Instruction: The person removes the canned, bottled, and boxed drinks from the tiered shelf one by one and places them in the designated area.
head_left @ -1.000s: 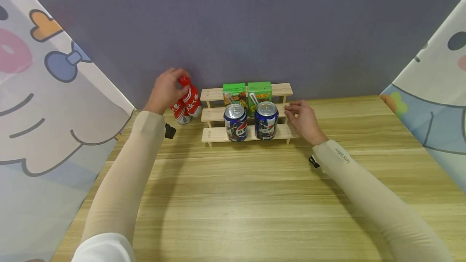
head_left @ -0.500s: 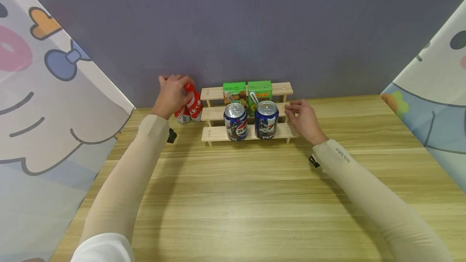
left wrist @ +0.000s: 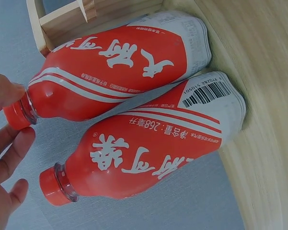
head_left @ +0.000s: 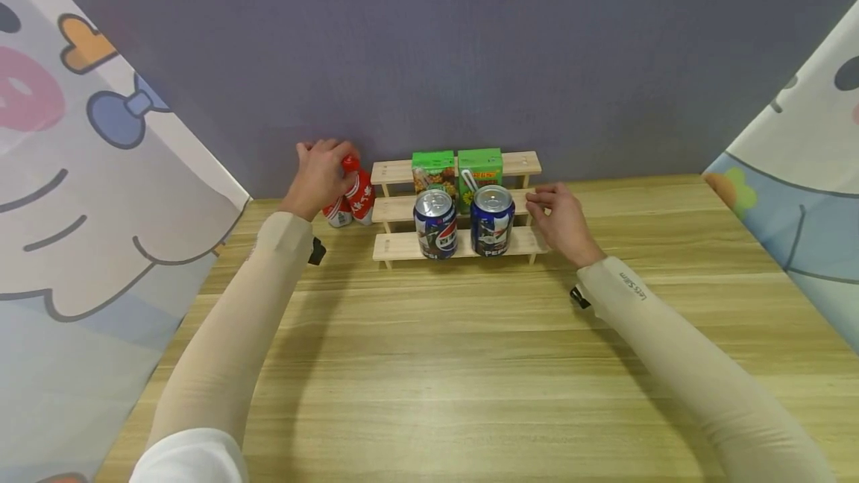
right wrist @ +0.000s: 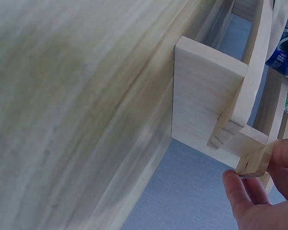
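At the back left, my left hand (head_left: 321,176) pinches the red cap of a red-and-white plastic drink bottle (left wrist: 115,67) between thumb and fingers. This bottle stands beside the left end of a three-tier wooden shelf (head_left: 396,246). A second, matching bottle (left wrist: 148,143) is right beside it, its cap untouched; in the head view the hand partly covers both. My right hand (head_left: 562,223) grips the right end of the shelf's middle tier, thumb and fingers around the board (right wrist: 256,160), as the right wrist view shows.
Two blue Pepsi cans (head_left: 435,226) stand on the lowest tier. Behind them are two green drink cartons (head_left: 479,170), partly hidden by the cans. A grey wall (head_left: 429,51) rises close behind the shelf, and printed panels (head_left: 101,192) flank the wooden table (head_left: 443,364).
My left hand has shifted slightly right and down in the head view with the bottle it holds, and both bottles now sit nearer the shelf. The right hand has stayed in place.
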A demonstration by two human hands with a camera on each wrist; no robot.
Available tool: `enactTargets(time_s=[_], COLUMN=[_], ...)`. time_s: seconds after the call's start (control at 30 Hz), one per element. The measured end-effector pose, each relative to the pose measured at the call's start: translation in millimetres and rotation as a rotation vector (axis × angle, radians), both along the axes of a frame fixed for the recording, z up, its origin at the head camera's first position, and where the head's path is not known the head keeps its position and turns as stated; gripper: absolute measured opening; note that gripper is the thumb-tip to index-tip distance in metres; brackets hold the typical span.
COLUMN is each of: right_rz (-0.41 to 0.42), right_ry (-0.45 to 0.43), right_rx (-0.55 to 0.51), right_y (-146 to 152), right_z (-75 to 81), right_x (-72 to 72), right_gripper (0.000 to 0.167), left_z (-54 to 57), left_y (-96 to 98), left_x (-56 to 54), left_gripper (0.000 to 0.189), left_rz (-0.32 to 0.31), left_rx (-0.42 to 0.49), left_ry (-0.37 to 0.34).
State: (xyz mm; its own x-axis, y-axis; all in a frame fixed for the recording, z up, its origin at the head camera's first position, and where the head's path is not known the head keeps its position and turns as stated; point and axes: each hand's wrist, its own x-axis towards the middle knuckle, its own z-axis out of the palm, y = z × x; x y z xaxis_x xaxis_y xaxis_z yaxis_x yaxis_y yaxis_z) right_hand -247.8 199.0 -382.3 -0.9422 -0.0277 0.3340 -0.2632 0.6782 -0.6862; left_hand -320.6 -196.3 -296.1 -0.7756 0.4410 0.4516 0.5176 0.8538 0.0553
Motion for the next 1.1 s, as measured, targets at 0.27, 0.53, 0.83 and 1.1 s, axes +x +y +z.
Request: enactTargets(time_s=[0.27, 0.53, 0.83, 1.1], right_rz=[-0.002, 0.003, 0.005, 0.008], right_ry=[-0.009, -0.001, 0.001, 0.006], right_rx=[0.0, 0.002, 0.007, 0.012], right_y=[0, 1, 1, 0], right_z=[-0.2, 1.7, 0.0, 0.2], right_x=[-0.9, 0.0, 0.4, 0.5], right_gripper=[0.026, 0.026, 0.026, 0.026], left_z=[0.5, 4.2, 5.0, 7.0], left_y=[1.1, 8.0, 36.2, 58.3], left_x=[0.7, 3.9, 23.4, 36.8], left_gripper=[0.023, 0.023, 0.027, 0.035], left_rz=[0.025, 0.033, -0.09, -0.203], left_rx=[0.037, 0.075, 0.192, 0.31], left_ry=[-0.036, -0.048, -0.093, -0.163])
